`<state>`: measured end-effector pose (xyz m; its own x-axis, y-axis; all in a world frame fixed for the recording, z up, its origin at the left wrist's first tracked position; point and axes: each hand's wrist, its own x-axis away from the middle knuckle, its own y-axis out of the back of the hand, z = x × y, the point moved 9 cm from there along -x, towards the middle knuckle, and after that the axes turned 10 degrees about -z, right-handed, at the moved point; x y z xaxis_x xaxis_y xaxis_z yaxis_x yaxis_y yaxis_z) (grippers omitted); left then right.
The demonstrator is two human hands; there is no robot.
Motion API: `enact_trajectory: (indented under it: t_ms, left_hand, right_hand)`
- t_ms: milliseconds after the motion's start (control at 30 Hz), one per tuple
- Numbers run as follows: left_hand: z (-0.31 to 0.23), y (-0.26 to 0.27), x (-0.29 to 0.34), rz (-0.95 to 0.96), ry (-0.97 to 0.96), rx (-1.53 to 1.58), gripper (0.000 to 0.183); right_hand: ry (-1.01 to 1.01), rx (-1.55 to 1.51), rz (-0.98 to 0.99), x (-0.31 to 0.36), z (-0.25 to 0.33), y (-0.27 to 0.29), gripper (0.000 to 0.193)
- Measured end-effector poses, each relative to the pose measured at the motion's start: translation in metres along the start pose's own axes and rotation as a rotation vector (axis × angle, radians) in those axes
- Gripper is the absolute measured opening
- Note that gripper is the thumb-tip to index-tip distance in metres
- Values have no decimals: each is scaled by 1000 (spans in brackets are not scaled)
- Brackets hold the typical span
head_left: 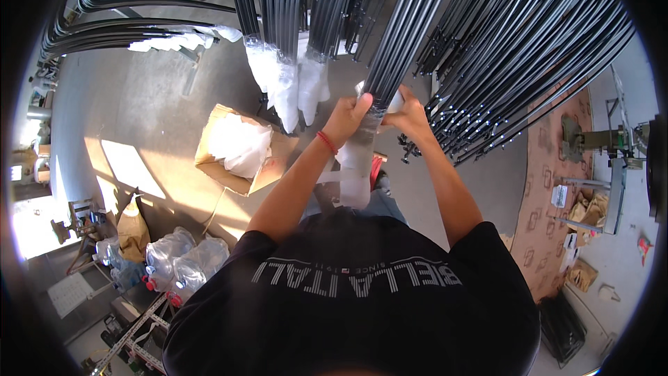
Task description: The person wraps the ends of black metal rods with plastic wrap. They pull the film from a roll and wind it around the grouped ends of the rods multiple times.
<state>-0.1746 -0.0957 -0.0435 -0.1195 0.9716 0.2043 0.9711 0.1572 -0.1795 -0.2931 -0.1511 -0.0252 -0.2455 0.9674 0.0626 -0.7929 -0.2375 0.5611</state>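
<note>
A bundle of thin black metal rods (407, 35) slants down from the top to my hands. Its near end is sleeved in a translucent white plastic bag (357, 160), which hangs toward my body. My left hand (348, 120) is closed round the bundle at the top of this bag, its thumb laid across the rods. Shiny clear film circles the rods there. On the other side of the bundle, my right hand (410, 117) has its fingers curled on a pale roll (396, 102) that looks like clear tape. Part of that roll is hidden by the fingers and rods.
More black rods with bagged ends (278, 76) hang ahead to the left. Many bare rods (515, 63) fan out on the right. An open cardboard box (216, 167) with white bags (240, 145) stands at left, beyond large clear plastic bottles (170, 257).
</note>
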Motion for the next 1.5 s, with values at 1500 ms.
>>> enact_trajectory:
  t_ms: [1500]
  left_hand:
    - [-9,-67,-16,575,114,48,65]
  right_hand:
    - [-383,-1820,-324,95,-70,-1,70]
